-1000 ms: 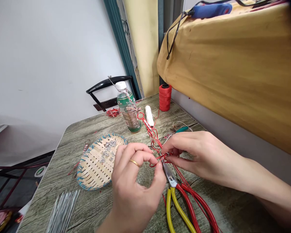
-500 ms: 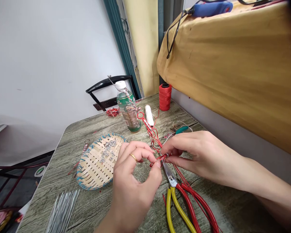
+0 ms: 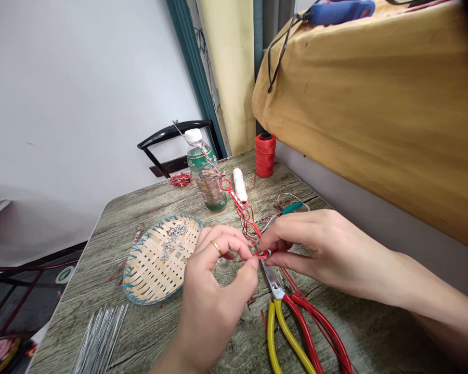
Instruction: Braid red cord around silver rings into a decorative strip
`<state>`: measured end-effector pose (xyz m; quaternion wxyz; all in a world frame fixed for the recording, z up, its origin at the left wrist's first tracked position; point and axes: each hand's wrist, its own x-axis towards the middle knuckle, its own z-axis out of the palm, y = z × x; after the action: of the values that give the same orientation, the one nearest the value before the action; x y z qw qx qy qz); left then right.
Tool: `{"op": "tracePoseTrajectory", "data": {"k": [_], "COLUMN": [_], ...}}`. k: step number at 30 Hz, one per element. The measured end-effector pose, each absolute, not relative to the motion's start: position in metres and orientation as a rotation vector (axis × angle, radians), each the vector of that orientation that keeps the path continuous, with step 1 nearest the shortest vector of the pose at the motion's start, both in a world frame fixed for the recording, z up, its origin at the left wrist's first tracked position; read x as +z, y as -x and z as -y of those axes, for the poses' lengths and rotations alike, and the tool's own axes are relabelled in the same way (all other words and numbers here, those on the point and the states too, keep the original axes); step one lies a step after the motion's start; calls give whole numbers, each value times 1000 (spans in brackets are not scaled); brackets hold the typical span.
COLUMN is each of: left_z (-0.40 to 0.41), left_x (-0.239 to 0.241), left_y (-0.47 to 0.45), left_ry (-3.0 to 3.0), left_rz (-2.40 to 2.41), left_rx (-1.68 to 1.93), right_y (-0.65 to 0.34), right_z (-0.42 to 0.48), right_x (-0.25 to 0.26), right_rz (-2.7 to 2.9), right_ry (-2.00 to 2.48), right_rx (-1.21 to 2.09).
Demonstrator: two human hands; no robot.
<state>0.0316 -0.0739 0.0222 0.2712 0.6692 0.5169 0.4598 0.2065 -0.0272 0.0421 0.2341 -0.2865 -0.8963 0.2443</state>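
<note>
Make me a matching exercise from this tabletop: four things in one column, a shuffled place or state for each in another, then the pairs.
Column one:
1. Thin red cord
2. Shallow woven bamboo basket
3. Clear plastic bottle with green label
4. Red thread spool

Column two:
A. Topped by a white cap
B. Showing a black core
C. Between the fingertips of left hand and right hand
D. Holding small shiny beads

Pairs: 1-C, 2-D, 3-A, 4-B

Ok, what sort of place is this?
Probably a craft workspace, whether at home or in a shop I can't tell: the table holds a spool of red thread and a shallow basket of small shiny pieces.
</note>
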Motion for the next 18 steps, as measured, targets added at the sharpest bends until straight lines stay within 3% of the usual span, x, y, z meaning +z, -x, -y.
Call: {"op": "tracePoseTrajectory", "data": {"k": [18], "left_z": [74], "left_x": [19], "left_y": [-34], "left_ry": [-1731], "left_rz": [-1443], "left_rx": [1281], "right_y": [-206], "right_z": [27], "right_x": [41], "right_rz": [2444], "right_ry": [803], "right_rx": [695]}}
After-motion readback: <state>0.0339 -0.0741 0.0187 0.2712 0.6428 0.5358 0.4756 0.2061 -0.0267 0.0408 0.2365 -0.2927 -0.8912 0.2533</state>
